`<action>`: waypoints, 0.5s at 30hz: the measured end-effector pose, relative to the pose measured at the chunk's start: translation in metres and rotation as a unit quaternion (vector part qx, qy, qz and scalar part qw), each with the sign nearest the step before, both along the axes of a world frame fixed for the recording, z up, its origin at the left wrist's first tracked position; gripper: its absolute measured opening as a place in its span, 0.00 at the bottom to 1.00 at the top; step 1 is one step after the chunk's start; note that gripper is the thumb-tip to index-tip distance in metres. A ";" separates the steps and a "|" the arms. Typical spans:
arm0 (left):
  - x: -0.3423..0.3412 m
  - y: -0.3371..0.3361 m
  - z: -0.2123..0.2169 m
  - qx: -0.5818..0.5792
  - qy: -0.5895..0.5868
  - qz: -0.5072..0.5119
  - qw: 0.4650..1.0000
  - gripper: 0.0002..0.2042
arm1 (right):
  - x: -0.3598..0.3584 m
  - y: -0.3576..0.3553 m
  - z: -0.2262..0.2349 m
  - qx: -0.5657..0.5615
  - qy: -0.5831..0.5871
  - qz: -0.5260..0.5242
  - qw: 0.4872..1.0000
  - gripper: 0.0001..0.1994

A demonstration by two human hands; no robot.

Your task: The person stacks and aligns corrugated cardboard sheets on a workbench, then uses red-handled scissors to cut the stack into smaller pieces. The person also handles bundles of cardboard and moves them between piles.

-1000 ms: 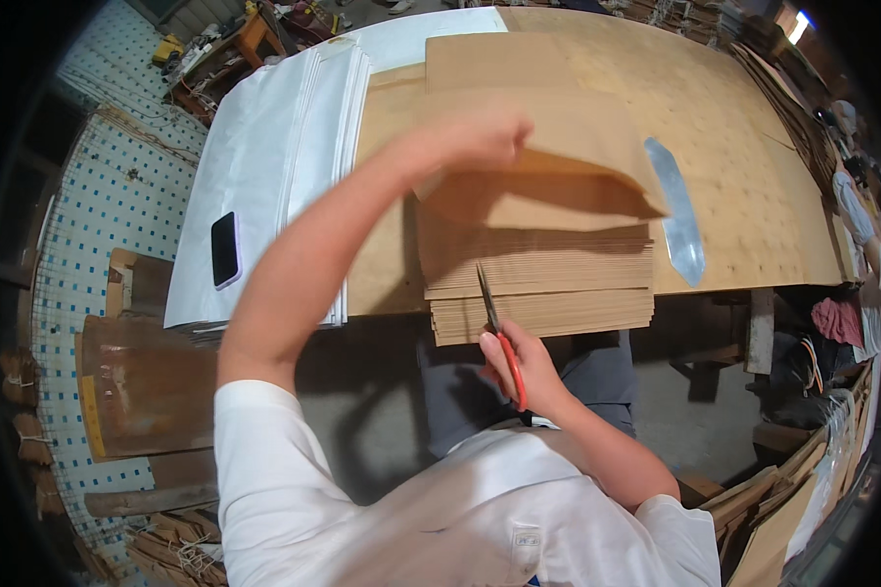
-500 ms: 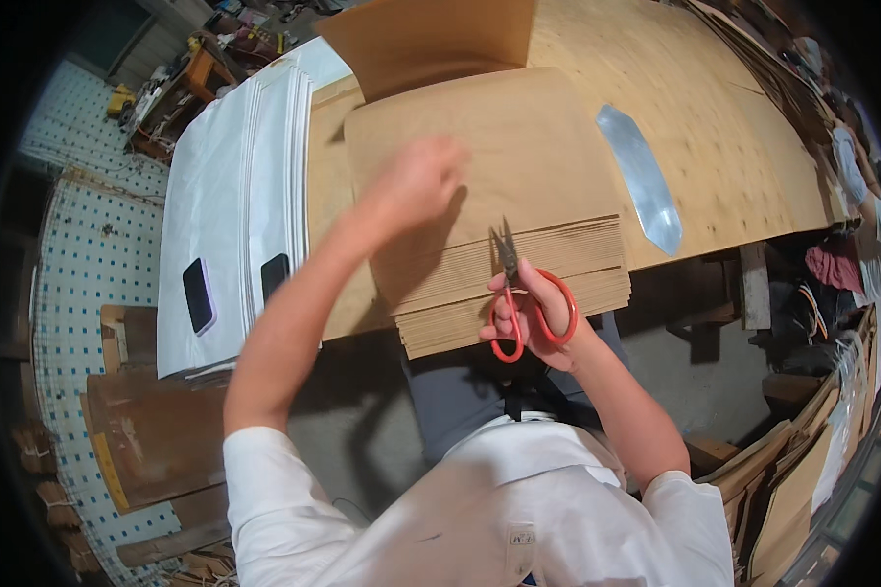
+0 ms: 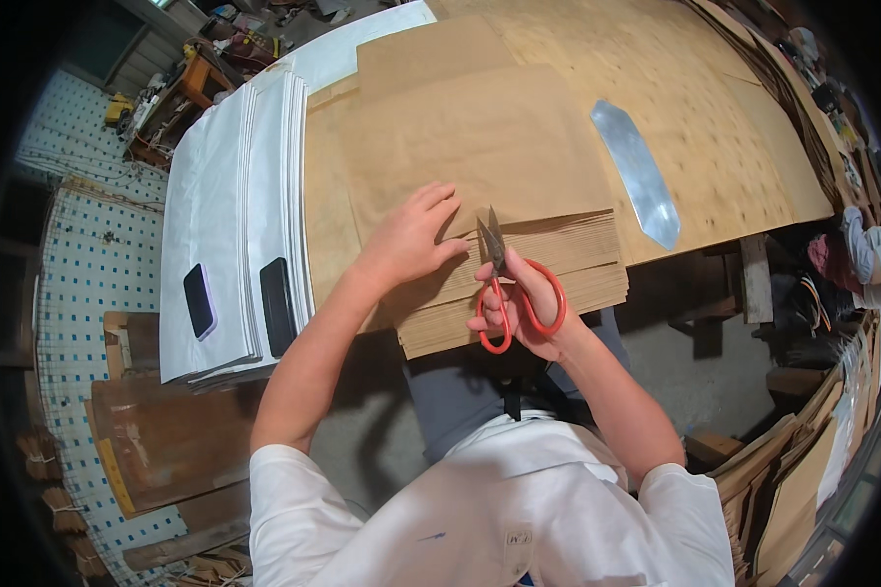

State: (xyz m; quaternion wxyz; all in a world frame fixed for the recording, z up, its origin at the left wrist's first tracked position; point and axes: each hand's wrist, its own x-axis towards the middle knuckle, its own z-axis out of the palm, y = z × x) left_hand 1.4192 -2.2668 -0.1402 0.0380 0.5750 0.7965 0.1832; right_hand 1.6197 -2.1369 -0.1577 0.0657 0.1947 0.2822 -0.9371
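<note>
left hand (image 3: 408,240) flat on brown paper stack (image 3: 489,186); right hand (image 3: 519,308) gripping red-handled scissors (image 3: 504,284), blades at stack's near edge. white sheets (image 3: 235,215), two phones (image 3: 278,306) left on table (image 3: 715,127).

Counts on the bench

Two hands: left hand (image 3: 408,243), right hand (image 3: 515,298). One pair of scissors (image 3: 507,284). One stack of brown sheets (image 3: 480,186). Two stacks of white sheets (image 3: 233,215). Two phones: left phone (image 3: 200,300), right phone (image 3: 278,306). One metal plate (image 3: 638,171).
</note>
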 end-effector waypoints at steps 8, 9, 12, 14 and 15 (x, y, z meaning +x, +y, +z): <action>-0.003 0.004 0.008 0.021 -0.037 0.002 0.999 0.22 | -0.008 0.004 0.009 0.017 0.028 -0.007 0.999 0.24; -0.003 0.004 0.009 0.011 -0.035 0.005 0.999 0.22 | -0.008 0.004 0.011 0.021 0.026 -0.008 0.999 0.24; 0.003 0.010 0.014 -0.001 -0.037 -0.001 0.999 0.22 | -0.002 0.006 0.014 0.031 0.035 -0.003 0.999 0.26; 0.010 0.007 0.016 0.012 -0.050 -0.009 0.999 0.22 | 0.006 0.009 0.015 0.065 0.042 0.007 0.997 0.25; 0.012 0.009 0.017 0.011 -0.055 -0.004 0.998 0.22 | 0.009 0.010 0.016 0.081 0.045 0.012 0.996 0.25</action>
